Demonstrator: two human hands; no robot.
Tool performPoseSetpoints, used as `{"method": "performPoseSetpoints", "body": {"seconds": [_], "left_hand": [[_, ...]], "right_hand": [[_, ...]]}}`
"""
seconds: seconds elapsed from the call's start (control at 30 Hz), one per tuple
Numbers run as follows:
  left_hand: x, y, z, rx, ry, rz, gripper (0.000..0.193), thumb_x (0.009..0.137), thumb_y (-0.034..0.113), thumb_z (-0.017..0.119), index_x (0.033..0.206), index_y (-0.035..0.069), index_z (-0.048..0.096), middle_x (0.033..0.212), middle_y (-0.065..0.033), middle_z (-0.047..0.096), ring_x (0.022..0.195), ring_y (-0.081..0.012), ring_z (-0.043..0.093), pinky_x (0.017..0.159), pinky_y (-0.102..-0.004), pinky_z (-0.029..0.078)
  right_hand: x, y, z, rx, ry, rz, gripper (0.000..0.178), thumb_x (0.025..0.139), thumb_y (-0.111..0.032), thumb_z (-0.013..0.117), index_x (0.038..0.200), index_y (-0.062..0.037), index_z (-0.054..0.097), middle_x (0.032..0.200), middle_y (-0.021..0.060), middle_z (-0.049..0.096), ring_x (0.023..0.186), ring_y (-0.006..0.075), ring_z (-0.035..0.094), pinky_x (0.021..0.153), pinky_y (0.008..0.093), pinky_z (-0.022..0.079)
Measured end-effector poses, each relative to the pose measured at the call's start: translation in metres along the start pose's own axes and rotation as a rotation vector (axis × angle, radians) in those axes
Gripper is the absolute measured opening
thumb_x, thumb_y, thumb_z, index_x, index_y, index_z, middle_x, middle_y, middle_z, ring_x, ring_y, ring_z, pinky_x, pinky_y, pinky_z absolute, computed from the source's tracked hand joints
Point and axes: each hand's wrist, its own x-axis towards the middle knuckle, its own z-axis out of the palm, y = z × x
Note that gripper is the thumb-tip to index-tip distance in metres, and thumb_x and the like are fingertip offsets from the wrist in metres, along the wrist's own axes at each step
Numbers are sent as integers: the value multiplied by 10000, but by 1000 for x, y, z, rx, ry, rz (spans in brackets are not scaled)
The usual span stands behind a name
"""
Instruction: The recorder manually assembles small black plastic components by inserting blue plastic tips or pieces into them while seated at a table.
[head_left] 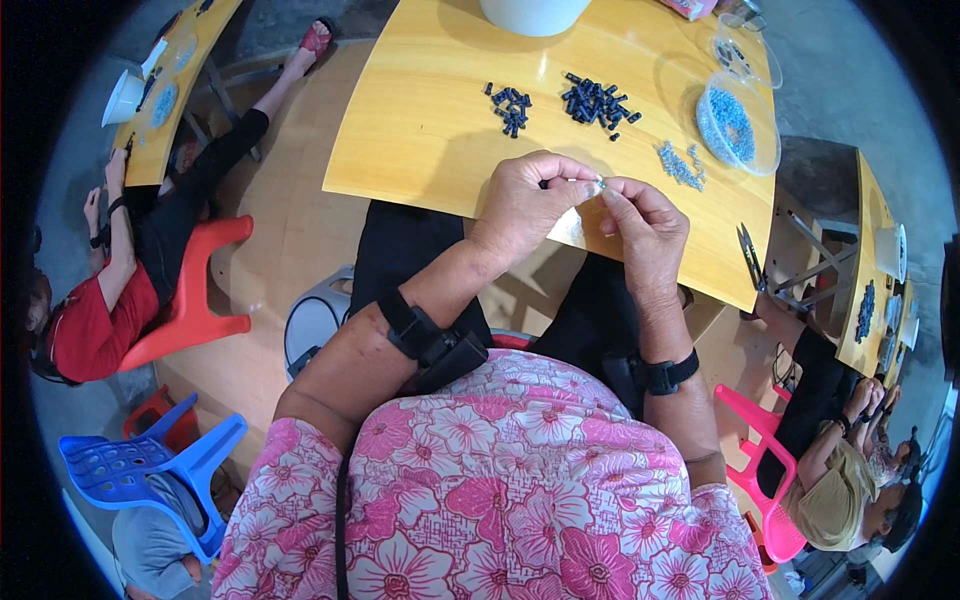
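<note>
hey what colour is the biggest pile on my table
The biggest pile is black or very dark navy; head view.

On my feed I count the wearer's two hands, two black piles between twelve and one o'clock, one pale pile at two, seemingly one pair of snips at three.

Fairly bright light, seemingly from overhead, puts a faint sheen on the yellow tabletop and soft shadows beside the clear tub; the middle is sharp, while fisheye distortion bends straight edges toward the black, blue-fringed rim
</note>
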Motion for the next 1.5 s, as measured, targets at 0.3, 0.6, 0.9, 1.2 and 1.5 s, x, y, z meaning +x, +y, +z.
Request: {"method": "performPoseSetpoints", "body": {"seconds": [0.3, 0.6, 0.9, 1.2, 1.5], "left_hand": [[-1, 6, -1, 11, -20, -84, 126, 893, 73, 688, 992, -3, 703, 887, -7, 682, 798, -48, 565, 730, -206, 468], [-2, 10, -1, -128, -18, -139, 127, 910, 87, 673, 996, -2, 699, 889, -7, 679, 805, -45, 570, 729, -199, 465], [-3, 17, 1, -171, -14, -142, 124, 899, 94, 690, 981, 1, 698, 872, 4, 665, 787, -41, 554, 705, -192, 457], [-11, 23, 2, -167, -24, -185, 112, 886, 104, 710, 951, 14, 700, 816, 30, 620, 738, -31, 518, 649, -189, 436], [-20, 19, 2, -191, -17, -158, 103, 894, 119, 705, 948, 31, 698, 812, 38, 611, 705, -28, 507, 617, -188, 427]], "right_hand": [[-1, 11, 3, -35, 60, -153, 123, 880, -28, 651, 972, 23, 714, 839, 8, 664, 742, 61, 595, 676, 208, 482], [-1, 14, 6, -80, 81, -227, 129, 851, 22, 650, 959, 4, 718, 834, 10, 656, 763, 67, 587, 698, 215, 477], [0, 16, 9, -23, 108, -205, 88, 854, 13, 665, 930, 14, 710, 845, 12, 659, 785, 70, 598, 723, 223, 491], [-4, 12, 6, 16, 17, -169, 51, 890, 0, 639, 933, 0, 666, 822, -33, 627, 753, 34, 565, 679, 200, 476], [-9, 10, 10, 0, -14, -238, 24, 912, -13, 609, 927, -17, 626, 776, -29, 606, 664, 29, 550, 597, 199, 464]]}}
